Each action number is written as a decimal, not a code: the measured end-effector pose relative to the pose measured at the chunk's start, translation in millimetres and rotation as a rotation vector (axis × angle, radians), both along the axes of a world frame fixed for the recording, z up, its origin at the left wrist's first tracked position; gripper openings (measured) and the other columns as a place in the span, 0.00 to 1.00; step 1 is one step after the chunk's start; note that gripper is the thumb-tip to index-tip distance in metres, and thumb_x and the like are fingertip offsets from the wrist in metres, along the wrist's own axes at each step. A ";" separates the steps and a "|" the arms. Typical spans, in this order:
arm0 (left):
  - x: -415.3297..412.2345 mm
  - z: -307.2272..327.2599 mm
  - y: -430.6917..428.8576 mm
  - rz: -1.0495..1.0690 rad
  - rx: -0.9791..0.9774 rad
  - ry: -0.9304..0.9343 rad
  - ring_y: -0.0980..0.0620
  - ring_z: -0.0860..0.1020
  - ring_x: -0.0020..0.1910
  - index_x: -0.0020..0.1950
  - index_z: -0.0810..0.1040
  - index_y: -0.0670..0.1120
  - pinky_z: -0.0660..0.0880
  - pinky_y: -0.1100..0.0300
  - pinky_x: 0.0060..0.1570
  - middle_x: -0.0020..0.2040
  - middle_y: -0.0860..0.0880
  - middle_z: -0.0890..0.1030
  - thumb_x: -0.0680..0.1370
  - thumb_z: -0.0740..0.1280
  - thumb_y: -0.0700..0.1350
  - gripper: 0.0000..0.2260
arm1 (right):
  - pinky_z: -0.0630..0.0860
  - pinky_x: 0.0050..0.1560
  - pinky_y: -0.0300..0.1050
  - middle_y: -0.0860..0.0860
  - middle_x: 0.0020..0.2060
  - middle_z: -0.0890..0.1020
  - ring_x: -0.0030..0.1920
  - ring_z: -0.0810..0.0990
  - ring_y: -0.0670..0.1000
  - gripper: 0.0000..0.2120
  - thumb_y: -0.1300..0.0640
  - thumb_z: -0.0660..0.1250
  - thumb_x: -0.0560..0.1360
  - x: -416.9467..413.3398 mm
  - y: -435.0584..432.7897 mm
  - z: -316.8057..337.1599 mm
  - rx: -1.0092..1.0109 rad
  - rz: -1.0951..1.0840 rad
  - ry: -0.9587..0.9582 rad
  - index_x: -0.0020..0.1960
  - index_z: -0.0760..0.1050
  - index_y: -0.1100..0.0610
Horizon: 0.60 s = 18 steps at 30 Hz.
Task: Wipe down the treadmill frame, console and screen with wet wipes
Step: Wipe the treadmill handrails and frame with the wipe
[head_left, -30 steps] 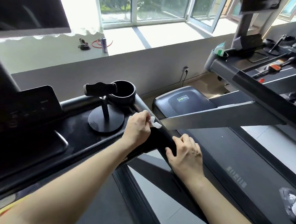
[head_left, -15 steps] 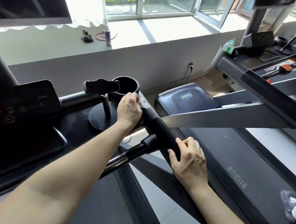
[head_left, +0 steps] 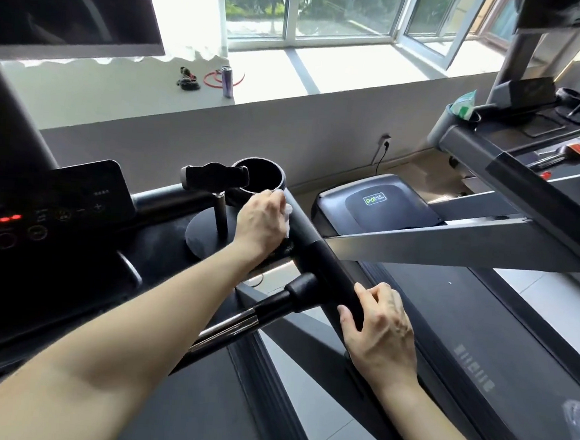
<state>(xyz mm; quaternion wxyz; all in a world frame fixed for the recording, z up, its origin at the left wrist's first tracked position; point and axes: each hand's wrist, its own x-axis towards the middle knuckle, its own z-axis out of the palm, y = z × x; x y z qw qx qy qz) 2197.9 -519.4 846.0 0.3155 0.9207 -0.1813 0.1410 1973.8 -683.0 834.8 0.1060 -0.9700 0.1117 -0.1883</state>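
Crumpled white wipe [head_left: 287, 214] pinned to smooth cylindrical rail [head_left: 313, 252] by curled left hand [head_left: 262, 223]; right hand [head_left: 382, 332] grips its matte sleeve.

A gym or fitness room: the treadmill console [head_left: 52, 210] with red lights sits left of a second treadmill [head_left: 510, 187], both facing a wide window [head_left: 313, 12] above a sunlit sill [head_left: 343, 69].

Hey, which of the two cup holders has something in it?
The grey cup holder on the far treadmill at right; a green-and-white packet sticks out of it. The black one by the left hand looks empty.
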 end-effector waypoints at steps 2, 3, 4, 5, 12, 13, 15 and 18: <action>3.0 4.2 -4.9 0.045 -0.011 -0.009 0.37 0.78 0.43 0.46 0.77 0.40 0.74 0.48 0.45 0.42 0.40 0.79 0.77 0.67 0.41 0.05 | 0.79 0.45 0.52 0.52 0.47 0.74 0.49 0.75 0.56 0.19 0.50 0.73 0.75 0.6 0.2 -0.4 0.002 -0.001 -0.001 0.62 0.79 0.59; -2.7 3.2 -7.5 0.032 -0.012 -0.035 0.38 0.78 0.42 0.45 0.76 0.41 0.73 0.48 0.45 0.42 0.41 0.79 0.77 0.67 0.41 0.04 | 0.79 0.45 0.53 0.52 0.48 0.74 0.49 0.75 0.56 0.19 0.50 0.73 0.75 0.4 0.3 -0.7 0.002 0.001 -0.003 0.62 0.79 0.59; -12.0 0.5 -9.3 -0.006 -0.005 -0.057 0.39 0.78 0.41 0.43 0.76 0.41 0.73 0.48 0.45 0.41 0.42 0.79 0.77 0.68 0.42 0.05 | 0.79 0.45 0.53 0.52 0.48 0.74 0.49 0.75 0.56 0.19 0.50 0.73 0.75 0.5 0.3 -0.7 0.002 0.003 -0.006 0.62 0.79 0.59; -22.6 -3.3 -8.8 -0.068 0.012 -0.073 0.41 0.77 0.41 0.42 0.75 0.42 0.72 0.48 0.44 0.40 0.43 0.78 0.76 0.68 0.42 0.06 | 0.79 0.45 0.53 0.52 0.48 0.74 0.49 0.75 0.56 0.19 0.51 0.73 0.75 0.5 0.4 -0.7 0.003 0.005 -0.007 0.62 0.79 0.59; 8.3 8.7 4.3 -0.047 0.075 -0.053 0.39 0.78 0.44 0.45 0.76 0.41 0.72 0.48 0.47 0.43 0.42 0.79 0.75 0.69 0.40 0.03 | 0.79 0.44 0.52 0.52 0.48 0.73 0.49 0.75 0.55 0.19 0.51 0.73 0.75 -0.2 0.6 -0.5 0.008 0.007 -0.005 0.62 0.79 0.59; 3.2 8.0 0.4 -0.048 0.065 -0.068 0.39 0.78 0.43 0.44 0.77 0.41 0.73 0.48 0.46 0.43 0.42 0.79 0.75 0.69 0.40 0.03 | 0.79 0.44 0.52 0.51 0.48 0.73 0.49 0.75 0.55 0.19 0.51 0.73 0.75 -0.4 0.9 0.0 0.009 0.006 -0.009 0.62 0.79 0.59; -20.6 3.6 -7.6 -0.121 0.040 -0.112 0.41 0.77 0.41 0.42 0.76 0.42 0.73 0.49 0.44 0.40 0.44 0.77 0.73 0.70 0.40 0.04 | 0.79 0.43 0.52 0.51 0.47 0.73 0.49 0.75 0.55 0.19 0.51 0.73 0.75 -0.1 1.2 0.6 0.010 0.007 -0.015 0.62 0.79 0.59; -39.0 -5.3 -5.6 -0.265 0.027 -0.162 0.43 0.75 0.40 0.43 0.77 0.43 0.74 0.49 0.44 0.40 0.45 0.76 0.76 0.66 0.42 0.04 | 0.79 0.44 0.52 0.52 0.48 0.73 0.49 0.75 0.55 0.19 0.50 0.72 0.76 0.5 0.6 -0.2 0.008 0.010 -0.004 0.62 0.79 0.59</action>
